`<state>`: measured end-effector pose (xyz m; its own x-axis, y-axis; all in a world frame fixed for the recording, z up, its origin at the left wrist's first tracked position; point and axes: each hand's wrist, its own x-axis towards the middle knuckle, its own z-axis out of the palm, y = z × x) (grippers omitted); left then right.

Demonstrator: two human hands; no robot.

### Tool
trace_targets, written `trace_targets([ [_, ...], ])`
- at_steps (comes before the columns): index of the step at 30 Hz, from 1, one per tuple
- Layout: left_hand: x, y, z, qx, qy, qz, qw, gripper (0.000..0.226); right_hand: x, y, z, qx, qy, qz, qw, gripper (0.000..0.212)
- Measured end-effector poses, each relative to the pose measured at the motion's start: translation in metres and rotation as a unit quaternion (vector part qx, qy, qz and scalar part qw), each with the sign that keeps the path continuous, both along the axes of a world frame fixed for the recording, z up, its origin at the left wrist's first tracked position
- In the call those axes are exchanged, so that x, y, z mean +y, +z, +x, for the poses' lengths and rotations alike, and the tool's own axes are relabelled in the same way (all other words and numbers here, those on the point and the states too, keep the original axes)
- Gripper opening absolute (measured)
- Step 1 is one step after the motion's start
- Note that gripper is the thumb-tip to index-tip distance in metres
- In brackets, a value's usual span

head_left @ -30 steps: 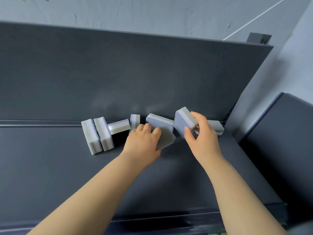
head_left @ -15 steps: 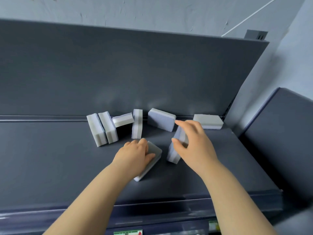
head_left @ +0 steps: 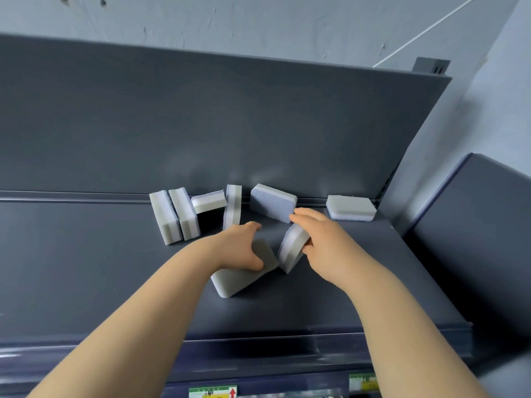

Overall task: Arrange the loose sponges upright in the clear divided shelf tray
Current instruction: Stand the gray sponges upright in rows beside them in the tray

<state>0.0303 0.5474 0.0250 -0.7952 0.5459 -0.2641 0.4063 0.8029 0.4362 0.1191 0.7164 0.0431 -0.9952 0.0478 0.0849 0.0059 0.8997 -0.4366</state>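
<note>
Several grey, white and lavender sponges lie on a dark shelf (head_left: 86, 268). My left hand (head_left: 238, 248) grips a grey-faced sponge (head_left: 244, 275) lying flat at the middle. My right hand (head_left: 321, 242) holds a sponge on its edge (head_left: 290, 248), tilted, just right of the flat one. At the back, two sponges (head_left: 173, 215) stand side by side, one (head_left: 208, 201) leans, one (head_left: 232, 206) stands upright, a lavender one (head_left: 271, 203) leans on the back panel, and one (head_left: 350, 208) lies flat at the right. No clear tray is distinguishable.
The dark back panel (head_left: 201, 124) rises behind the sponges. The shelf's front lip (head_left: 258, 343) runs below my forearms, with price labels (head_left: 212, 392) under it. A second dark unit (head_left: 474, 239) stands to the right.
Both hands have drawn their sponges toward me from the back row. The left one's sponge came down flat on the shelf; the right one's sponge went from lifted to resting on its edge.
</note>
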Motion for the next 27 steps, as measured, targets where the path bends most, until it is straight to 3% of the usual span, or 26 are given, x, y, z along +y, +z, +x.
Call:
trace_targets([
  [3, -0.003, 0.005, 0.005, 0.044, 0.056, 0.115, 0.991, 0.062, 0.004, 0.003, 0.004, 0.035, -0.013, 0.080, 0.996, 0.050],
  [7, -0.016, 0.014, 0.025, 0.121, 0.133, 0.281, 0.943, 0.043, 0.007, 0.002, 0.006, 0.073, -0.039, 0.117, 0.990, 0.046],
  [12, -0.032, 0.013, 0.046, 0.188, 0.163, 0.280, 0.927, 0.045, 0.001, -0.014, 0.007, 0.194, -0.063, 0.107, 0.973, 0.039],
  [19, -0.076, 0.016, 0.057, 0.244, 0.152, 0.278, 0.916, 0.048, -0.040, -0.017, 0.002, 0.261, -0.019, 0.006, 0.965, 0.039],
  [27, -0.199, 0.023, 0.091, 0.333, 0.149, 0.239, 0.900, 0.050, -0.163, -0.007, 0.016, 0.236, 0.095, -0.132, 0.958, 0.037],
])
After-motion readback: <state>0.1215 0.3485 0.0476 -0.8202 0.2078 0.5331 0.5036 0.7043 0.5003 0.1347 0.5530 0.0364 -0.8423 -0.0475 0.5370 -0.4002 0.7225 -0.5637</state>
